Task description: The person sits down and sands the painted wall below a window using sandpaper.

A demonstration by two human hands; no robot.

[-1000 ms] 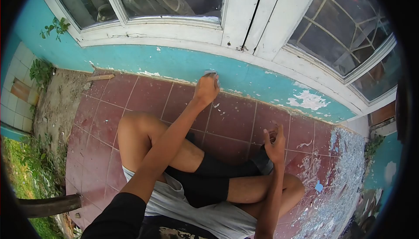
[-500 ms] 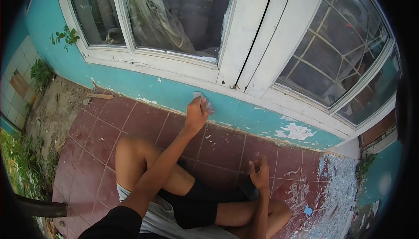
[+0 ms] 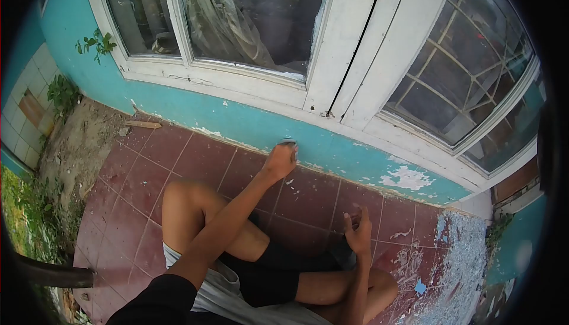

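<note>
The person's left hand (image 3: 281, 160) is closed around a thin grey sheet (image 3: 288, 141), right up against the low blue-green wall (image 3: 338, 152). The hand hides most of the sheet, so its shape is hard to tell. It may be sandpaper. If so, it should be very light, bendy and a bit rough, so it should not slip much. It could crease or tear, but it would not smash. A good place to hold it is by its side, with the thumb on one face and the fingers spread flat on the other.

The right hand (image 3: 360, 235) is open with bent fingers, above the red tile floor (image 3: 305, 197), and nothing can be seen in it.

The white window frame (image 3: 225, 86) sits just above the wall and the floor meets it below, so there is only a low strip to move along. A bent knee (image 3: 181, 197) is near the left arm. Off to the right are a bare white patch (image 3: 409, 177) and a blue flake (image 3: 420, 287).
</note>
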